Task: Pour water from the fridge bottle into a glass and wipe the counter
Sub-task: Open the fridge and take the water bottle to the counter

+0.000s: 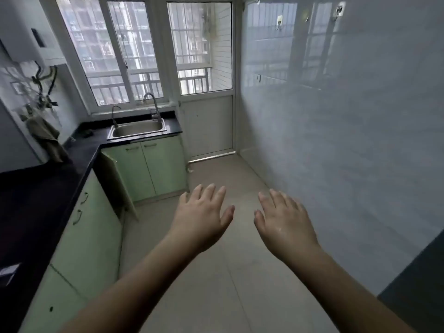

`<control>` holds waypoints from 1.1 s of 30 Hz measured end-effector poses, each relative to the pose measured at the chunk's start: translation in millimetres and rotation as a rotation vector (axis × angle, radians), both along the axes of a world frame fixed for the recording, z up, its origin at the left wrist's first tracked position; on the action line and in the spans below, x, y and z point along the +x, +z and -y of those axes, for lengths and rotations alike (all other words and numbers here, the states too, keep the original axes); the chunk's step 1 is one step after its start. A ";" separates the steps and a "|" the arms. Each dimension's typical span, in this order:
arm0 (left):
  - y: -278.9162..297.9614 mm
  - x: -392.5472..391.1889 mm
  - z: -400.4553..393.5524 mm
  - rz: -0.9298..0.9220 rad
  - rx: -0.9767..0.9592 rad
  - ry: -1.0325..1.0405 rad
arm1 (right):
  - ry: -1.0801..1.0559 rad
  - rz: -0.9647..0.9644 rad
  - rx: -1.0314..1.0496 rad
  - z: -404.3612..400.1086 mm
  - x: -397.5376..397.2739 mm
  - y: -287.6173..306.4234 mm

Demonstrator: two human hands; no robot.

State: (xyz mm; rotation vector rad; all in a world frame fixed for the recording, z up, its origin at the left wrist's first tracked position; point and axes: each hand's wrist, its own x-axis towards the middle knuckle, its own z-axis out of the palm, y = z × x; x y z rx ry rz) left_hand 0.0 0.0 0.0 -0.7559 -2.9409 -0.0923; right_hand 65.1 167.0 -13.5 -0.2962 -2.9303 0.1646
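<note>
Here, two hands are reaching out palm-down over the floor (216, 272) of a narrow kitchen: the left hand (203, 218) and right hand (284, 223) are both spreading their fingers wide, holding and touching nothing. The dark counter (40, 203) is running along the left to one sink (137, 129) with two taps under the window (108, 51). One cloth (46, 137) is hanging above it.

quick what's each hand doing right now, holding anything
Left hand: open, fingers spread, holding nothing, out over the floor.
Right hand: open, fingers spread, holding nothing.
</note>
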 end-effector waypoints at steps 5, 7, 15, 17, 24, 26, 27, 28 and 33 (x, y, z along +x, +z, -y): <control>-7.7 -65.7 -35.1 0.012 0.041 -0.093 | -0.076 0.016 -0.007 -40.3 -45.0 -9.5; -16.6 -88.6 -51.4 0.001 0.032 -0.122 | -0.097 0.037 0.004 -53.2 -64.2 -17.5; -38.0 -195.6 -112.1 -0.037 0.009 -0.365 | -0.301 0.086 0.006 -91.2 -145.9 -35.3; -38.0 -219.8 -125.0 -0.034 0.014 -0.436 | -0.350 0.096 -0.012 -99.5 -160.1 -36.6; -41.5 -267.9 -194.6 -0.025 0.027 -0.682 | -0.564 0.104 -0.051 -139.2 -178.0 -43.9; -47.3 -269.0 -225.8 0.015 0.058 -0.789 | -0.622 0.114 -0.051 -159.6 -174.7 -45.6; -51.2 -268.4 -241.4 0.042 0.066 -0.844 | -0.656 0.116 -0.043 -171.4 -171.7 -46.8; -55.3 -266.8 -256.5 0.063 0.062 -0.888 | -0.696 0.120 -0.036 -182.9 -168.0 -48.5; -72.9 -251.5 -338.4 0.068 0.002 -1.030 | -0.871 0.161 -0.046 -243.3 -143.0 -66.1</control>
